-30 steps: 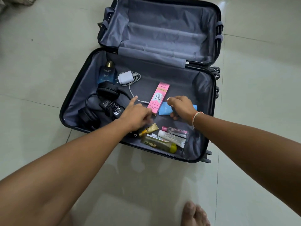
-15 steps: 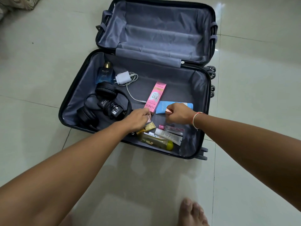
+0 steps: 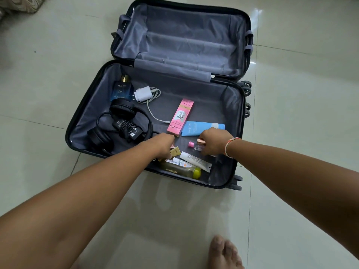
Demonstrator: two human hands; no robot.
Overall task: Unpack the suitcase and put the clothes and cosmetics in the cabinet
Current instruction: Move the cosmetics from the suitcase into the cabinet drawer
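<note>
The suitcase [image 3: 81,121] has a black shell and a plain grey lining. Beyond the left hand's fingers [image 3: 171,137] lies a pink box [image 3: 180,118] with white lettering; beside it, just past the right hand's fingers [image 3: 204,135], a light blue tube [image 3: 202,128] with a paler cap. Between the two hands sits a small gold tube [image 3: 175,151]. Under the fingers lie a white tube [image 3: 195,161] and a yellowish bottle [image 3: 180,168] with a yellow-green cap. Farther out are black headphones [image 3: 122,109], a white charger [image 3: 142,94] and a blue perfume bottle [image 3: 122,91] with a gold cap. The right wrist wears an orange-and-white band [image 3: 230,147]. The floor [image 3: 301,113] is pale glossy tile.
</note>
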